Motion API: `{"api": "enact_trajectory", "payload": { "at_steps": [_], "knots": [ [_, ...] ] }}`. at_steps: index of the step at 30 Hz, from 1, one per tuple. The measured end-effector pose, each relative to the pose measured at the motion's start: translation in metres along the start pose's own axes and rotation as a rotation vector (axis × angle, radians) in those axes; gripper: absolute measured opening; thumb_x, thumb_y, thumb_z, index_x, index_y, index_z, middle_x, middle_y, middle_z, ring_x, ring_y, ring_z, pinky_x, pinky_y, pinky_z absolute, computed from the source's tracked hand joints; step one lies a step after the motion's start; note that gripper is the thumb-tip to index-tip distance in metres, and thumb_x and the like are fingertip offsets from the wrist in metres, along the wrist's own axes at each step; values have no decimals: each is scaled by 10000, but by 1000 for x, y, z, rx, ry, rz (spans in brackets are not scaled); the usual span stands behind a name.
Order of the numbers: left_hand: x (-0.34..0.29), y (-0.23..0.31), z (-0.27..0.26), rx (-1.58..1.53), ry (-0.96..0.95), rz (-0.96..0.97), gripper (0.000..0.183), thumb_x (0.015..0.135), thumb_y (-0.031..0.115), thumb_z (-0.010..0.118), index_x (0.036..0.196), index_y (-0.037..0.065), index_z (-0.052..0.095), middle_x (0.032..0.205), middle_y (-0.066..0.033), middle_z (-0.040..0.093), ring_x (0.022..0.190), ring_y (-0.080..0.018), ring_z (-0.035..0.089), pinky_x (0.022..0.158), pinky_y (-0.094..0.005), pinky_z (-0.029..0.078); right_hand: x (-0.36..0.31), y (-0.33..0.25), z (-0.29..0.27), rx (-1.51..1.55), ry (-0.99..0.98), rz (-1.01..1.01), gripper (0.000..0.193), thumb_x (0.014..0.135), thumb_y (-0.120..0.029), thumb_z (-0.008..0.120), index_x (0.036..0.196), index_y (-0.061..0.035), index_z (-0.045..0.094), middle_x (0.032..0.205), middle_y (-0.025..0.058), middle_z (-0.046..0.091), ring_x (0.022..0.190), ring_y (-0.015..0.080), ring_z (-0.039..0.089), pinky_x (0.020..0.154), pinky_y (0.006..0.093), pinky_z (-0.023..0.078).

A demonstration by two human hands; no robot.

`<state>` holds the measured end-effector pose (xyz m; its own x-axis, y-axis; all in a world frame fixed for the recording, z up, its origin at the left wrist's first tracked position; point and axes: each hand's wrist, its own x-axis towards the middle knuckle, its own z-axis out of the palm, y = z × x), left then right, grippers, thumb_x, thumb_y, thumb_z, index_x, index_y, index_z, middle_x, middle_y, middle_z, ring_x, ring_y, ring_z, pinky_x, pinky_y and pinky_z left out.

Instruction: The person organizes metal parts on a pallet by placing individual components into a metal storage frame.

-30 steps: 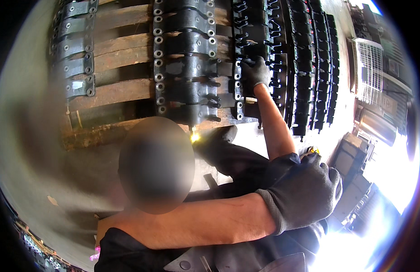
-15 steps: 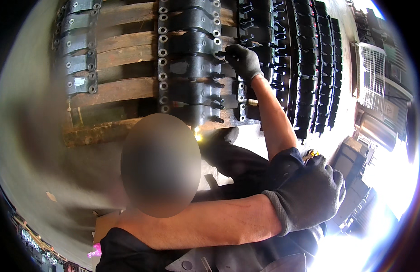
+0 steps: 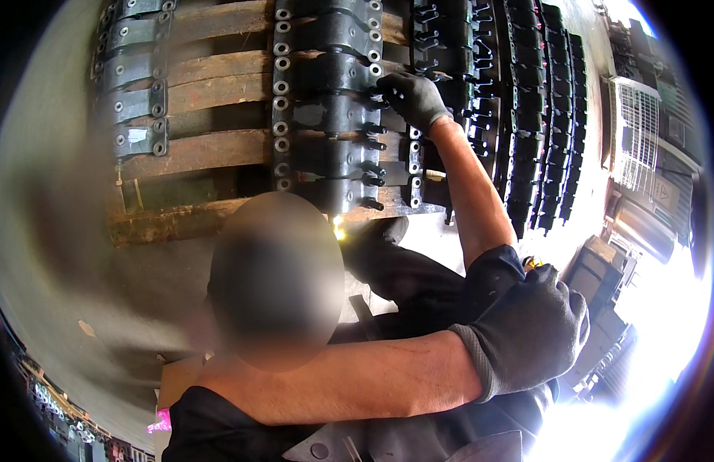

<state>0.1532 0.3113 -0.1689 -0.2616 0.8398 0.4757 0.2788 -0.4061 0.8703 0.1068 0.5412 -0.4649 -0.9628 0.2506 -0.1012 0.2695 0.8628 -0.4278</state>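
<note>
My right hand [image 3: 415,100], in a dark grey work glove, reaches to the right edge of a row of black metal brackets [image 3: 326,115]. Its fingertips are pinched at a bracket hole, apparently around a dark bolt mostly covered by the glove. Nearer to me, several black bolts [image 3: 370,167] stick out of the same edge. My left arm crosses in front of me to the right. At its end, my gloved left hand [image 3: 526,331] is closed in a fist; a small yellow thing [image 3: 532,262] shows beside it. What the fist holds is hidden.
The brackets lie on a wooden pallet [image 3: 218,92]. Another bracket row [image 3: 137,104] is at the left, and several dark rows with clips and bolts [image 3: 519,115] stand to the right. A white wire rack [image 3: 636,127] is at far right. A blurred oval covers part of the lower middle.
My right fingertips have moved slightly left against the bracket edge and now cover more of the bolt. Less of the yellow thing shows by my left fist. The view has shifted a little.
</note>
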Motion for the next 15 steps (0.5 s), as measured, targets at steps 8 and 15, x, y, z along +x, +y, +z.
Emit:
{"api": "enact_trajectory", "payload": {
  "at_steps": [8, 15],
  "knots": [
    [7, 0, -22, -29, -46, -129, 183, 907, 194, 589, 875, 29, 662, 825, -102, 650, 741, -273, 649, 812, -489, 476, -6, 7, -4, -44, -84, 133, 275, 909, -99, 661, 1178, -144, 699, 1080, 140, 740, 987, 350, 717, 852, 435, 578],
    [12, -7, -25, 59, -49, 9, 143, 918, 179, 626, 874, 58, 688, 774, -52, 588, 717, -234, 642, 711, -417, 502, -51, 7, -31, -22, 220, 639, 282, 836, -319, 794, 1082, -190, 748, 990, 106, 773, 950, 324, 746, 848, 417, 590]
  ]
}}
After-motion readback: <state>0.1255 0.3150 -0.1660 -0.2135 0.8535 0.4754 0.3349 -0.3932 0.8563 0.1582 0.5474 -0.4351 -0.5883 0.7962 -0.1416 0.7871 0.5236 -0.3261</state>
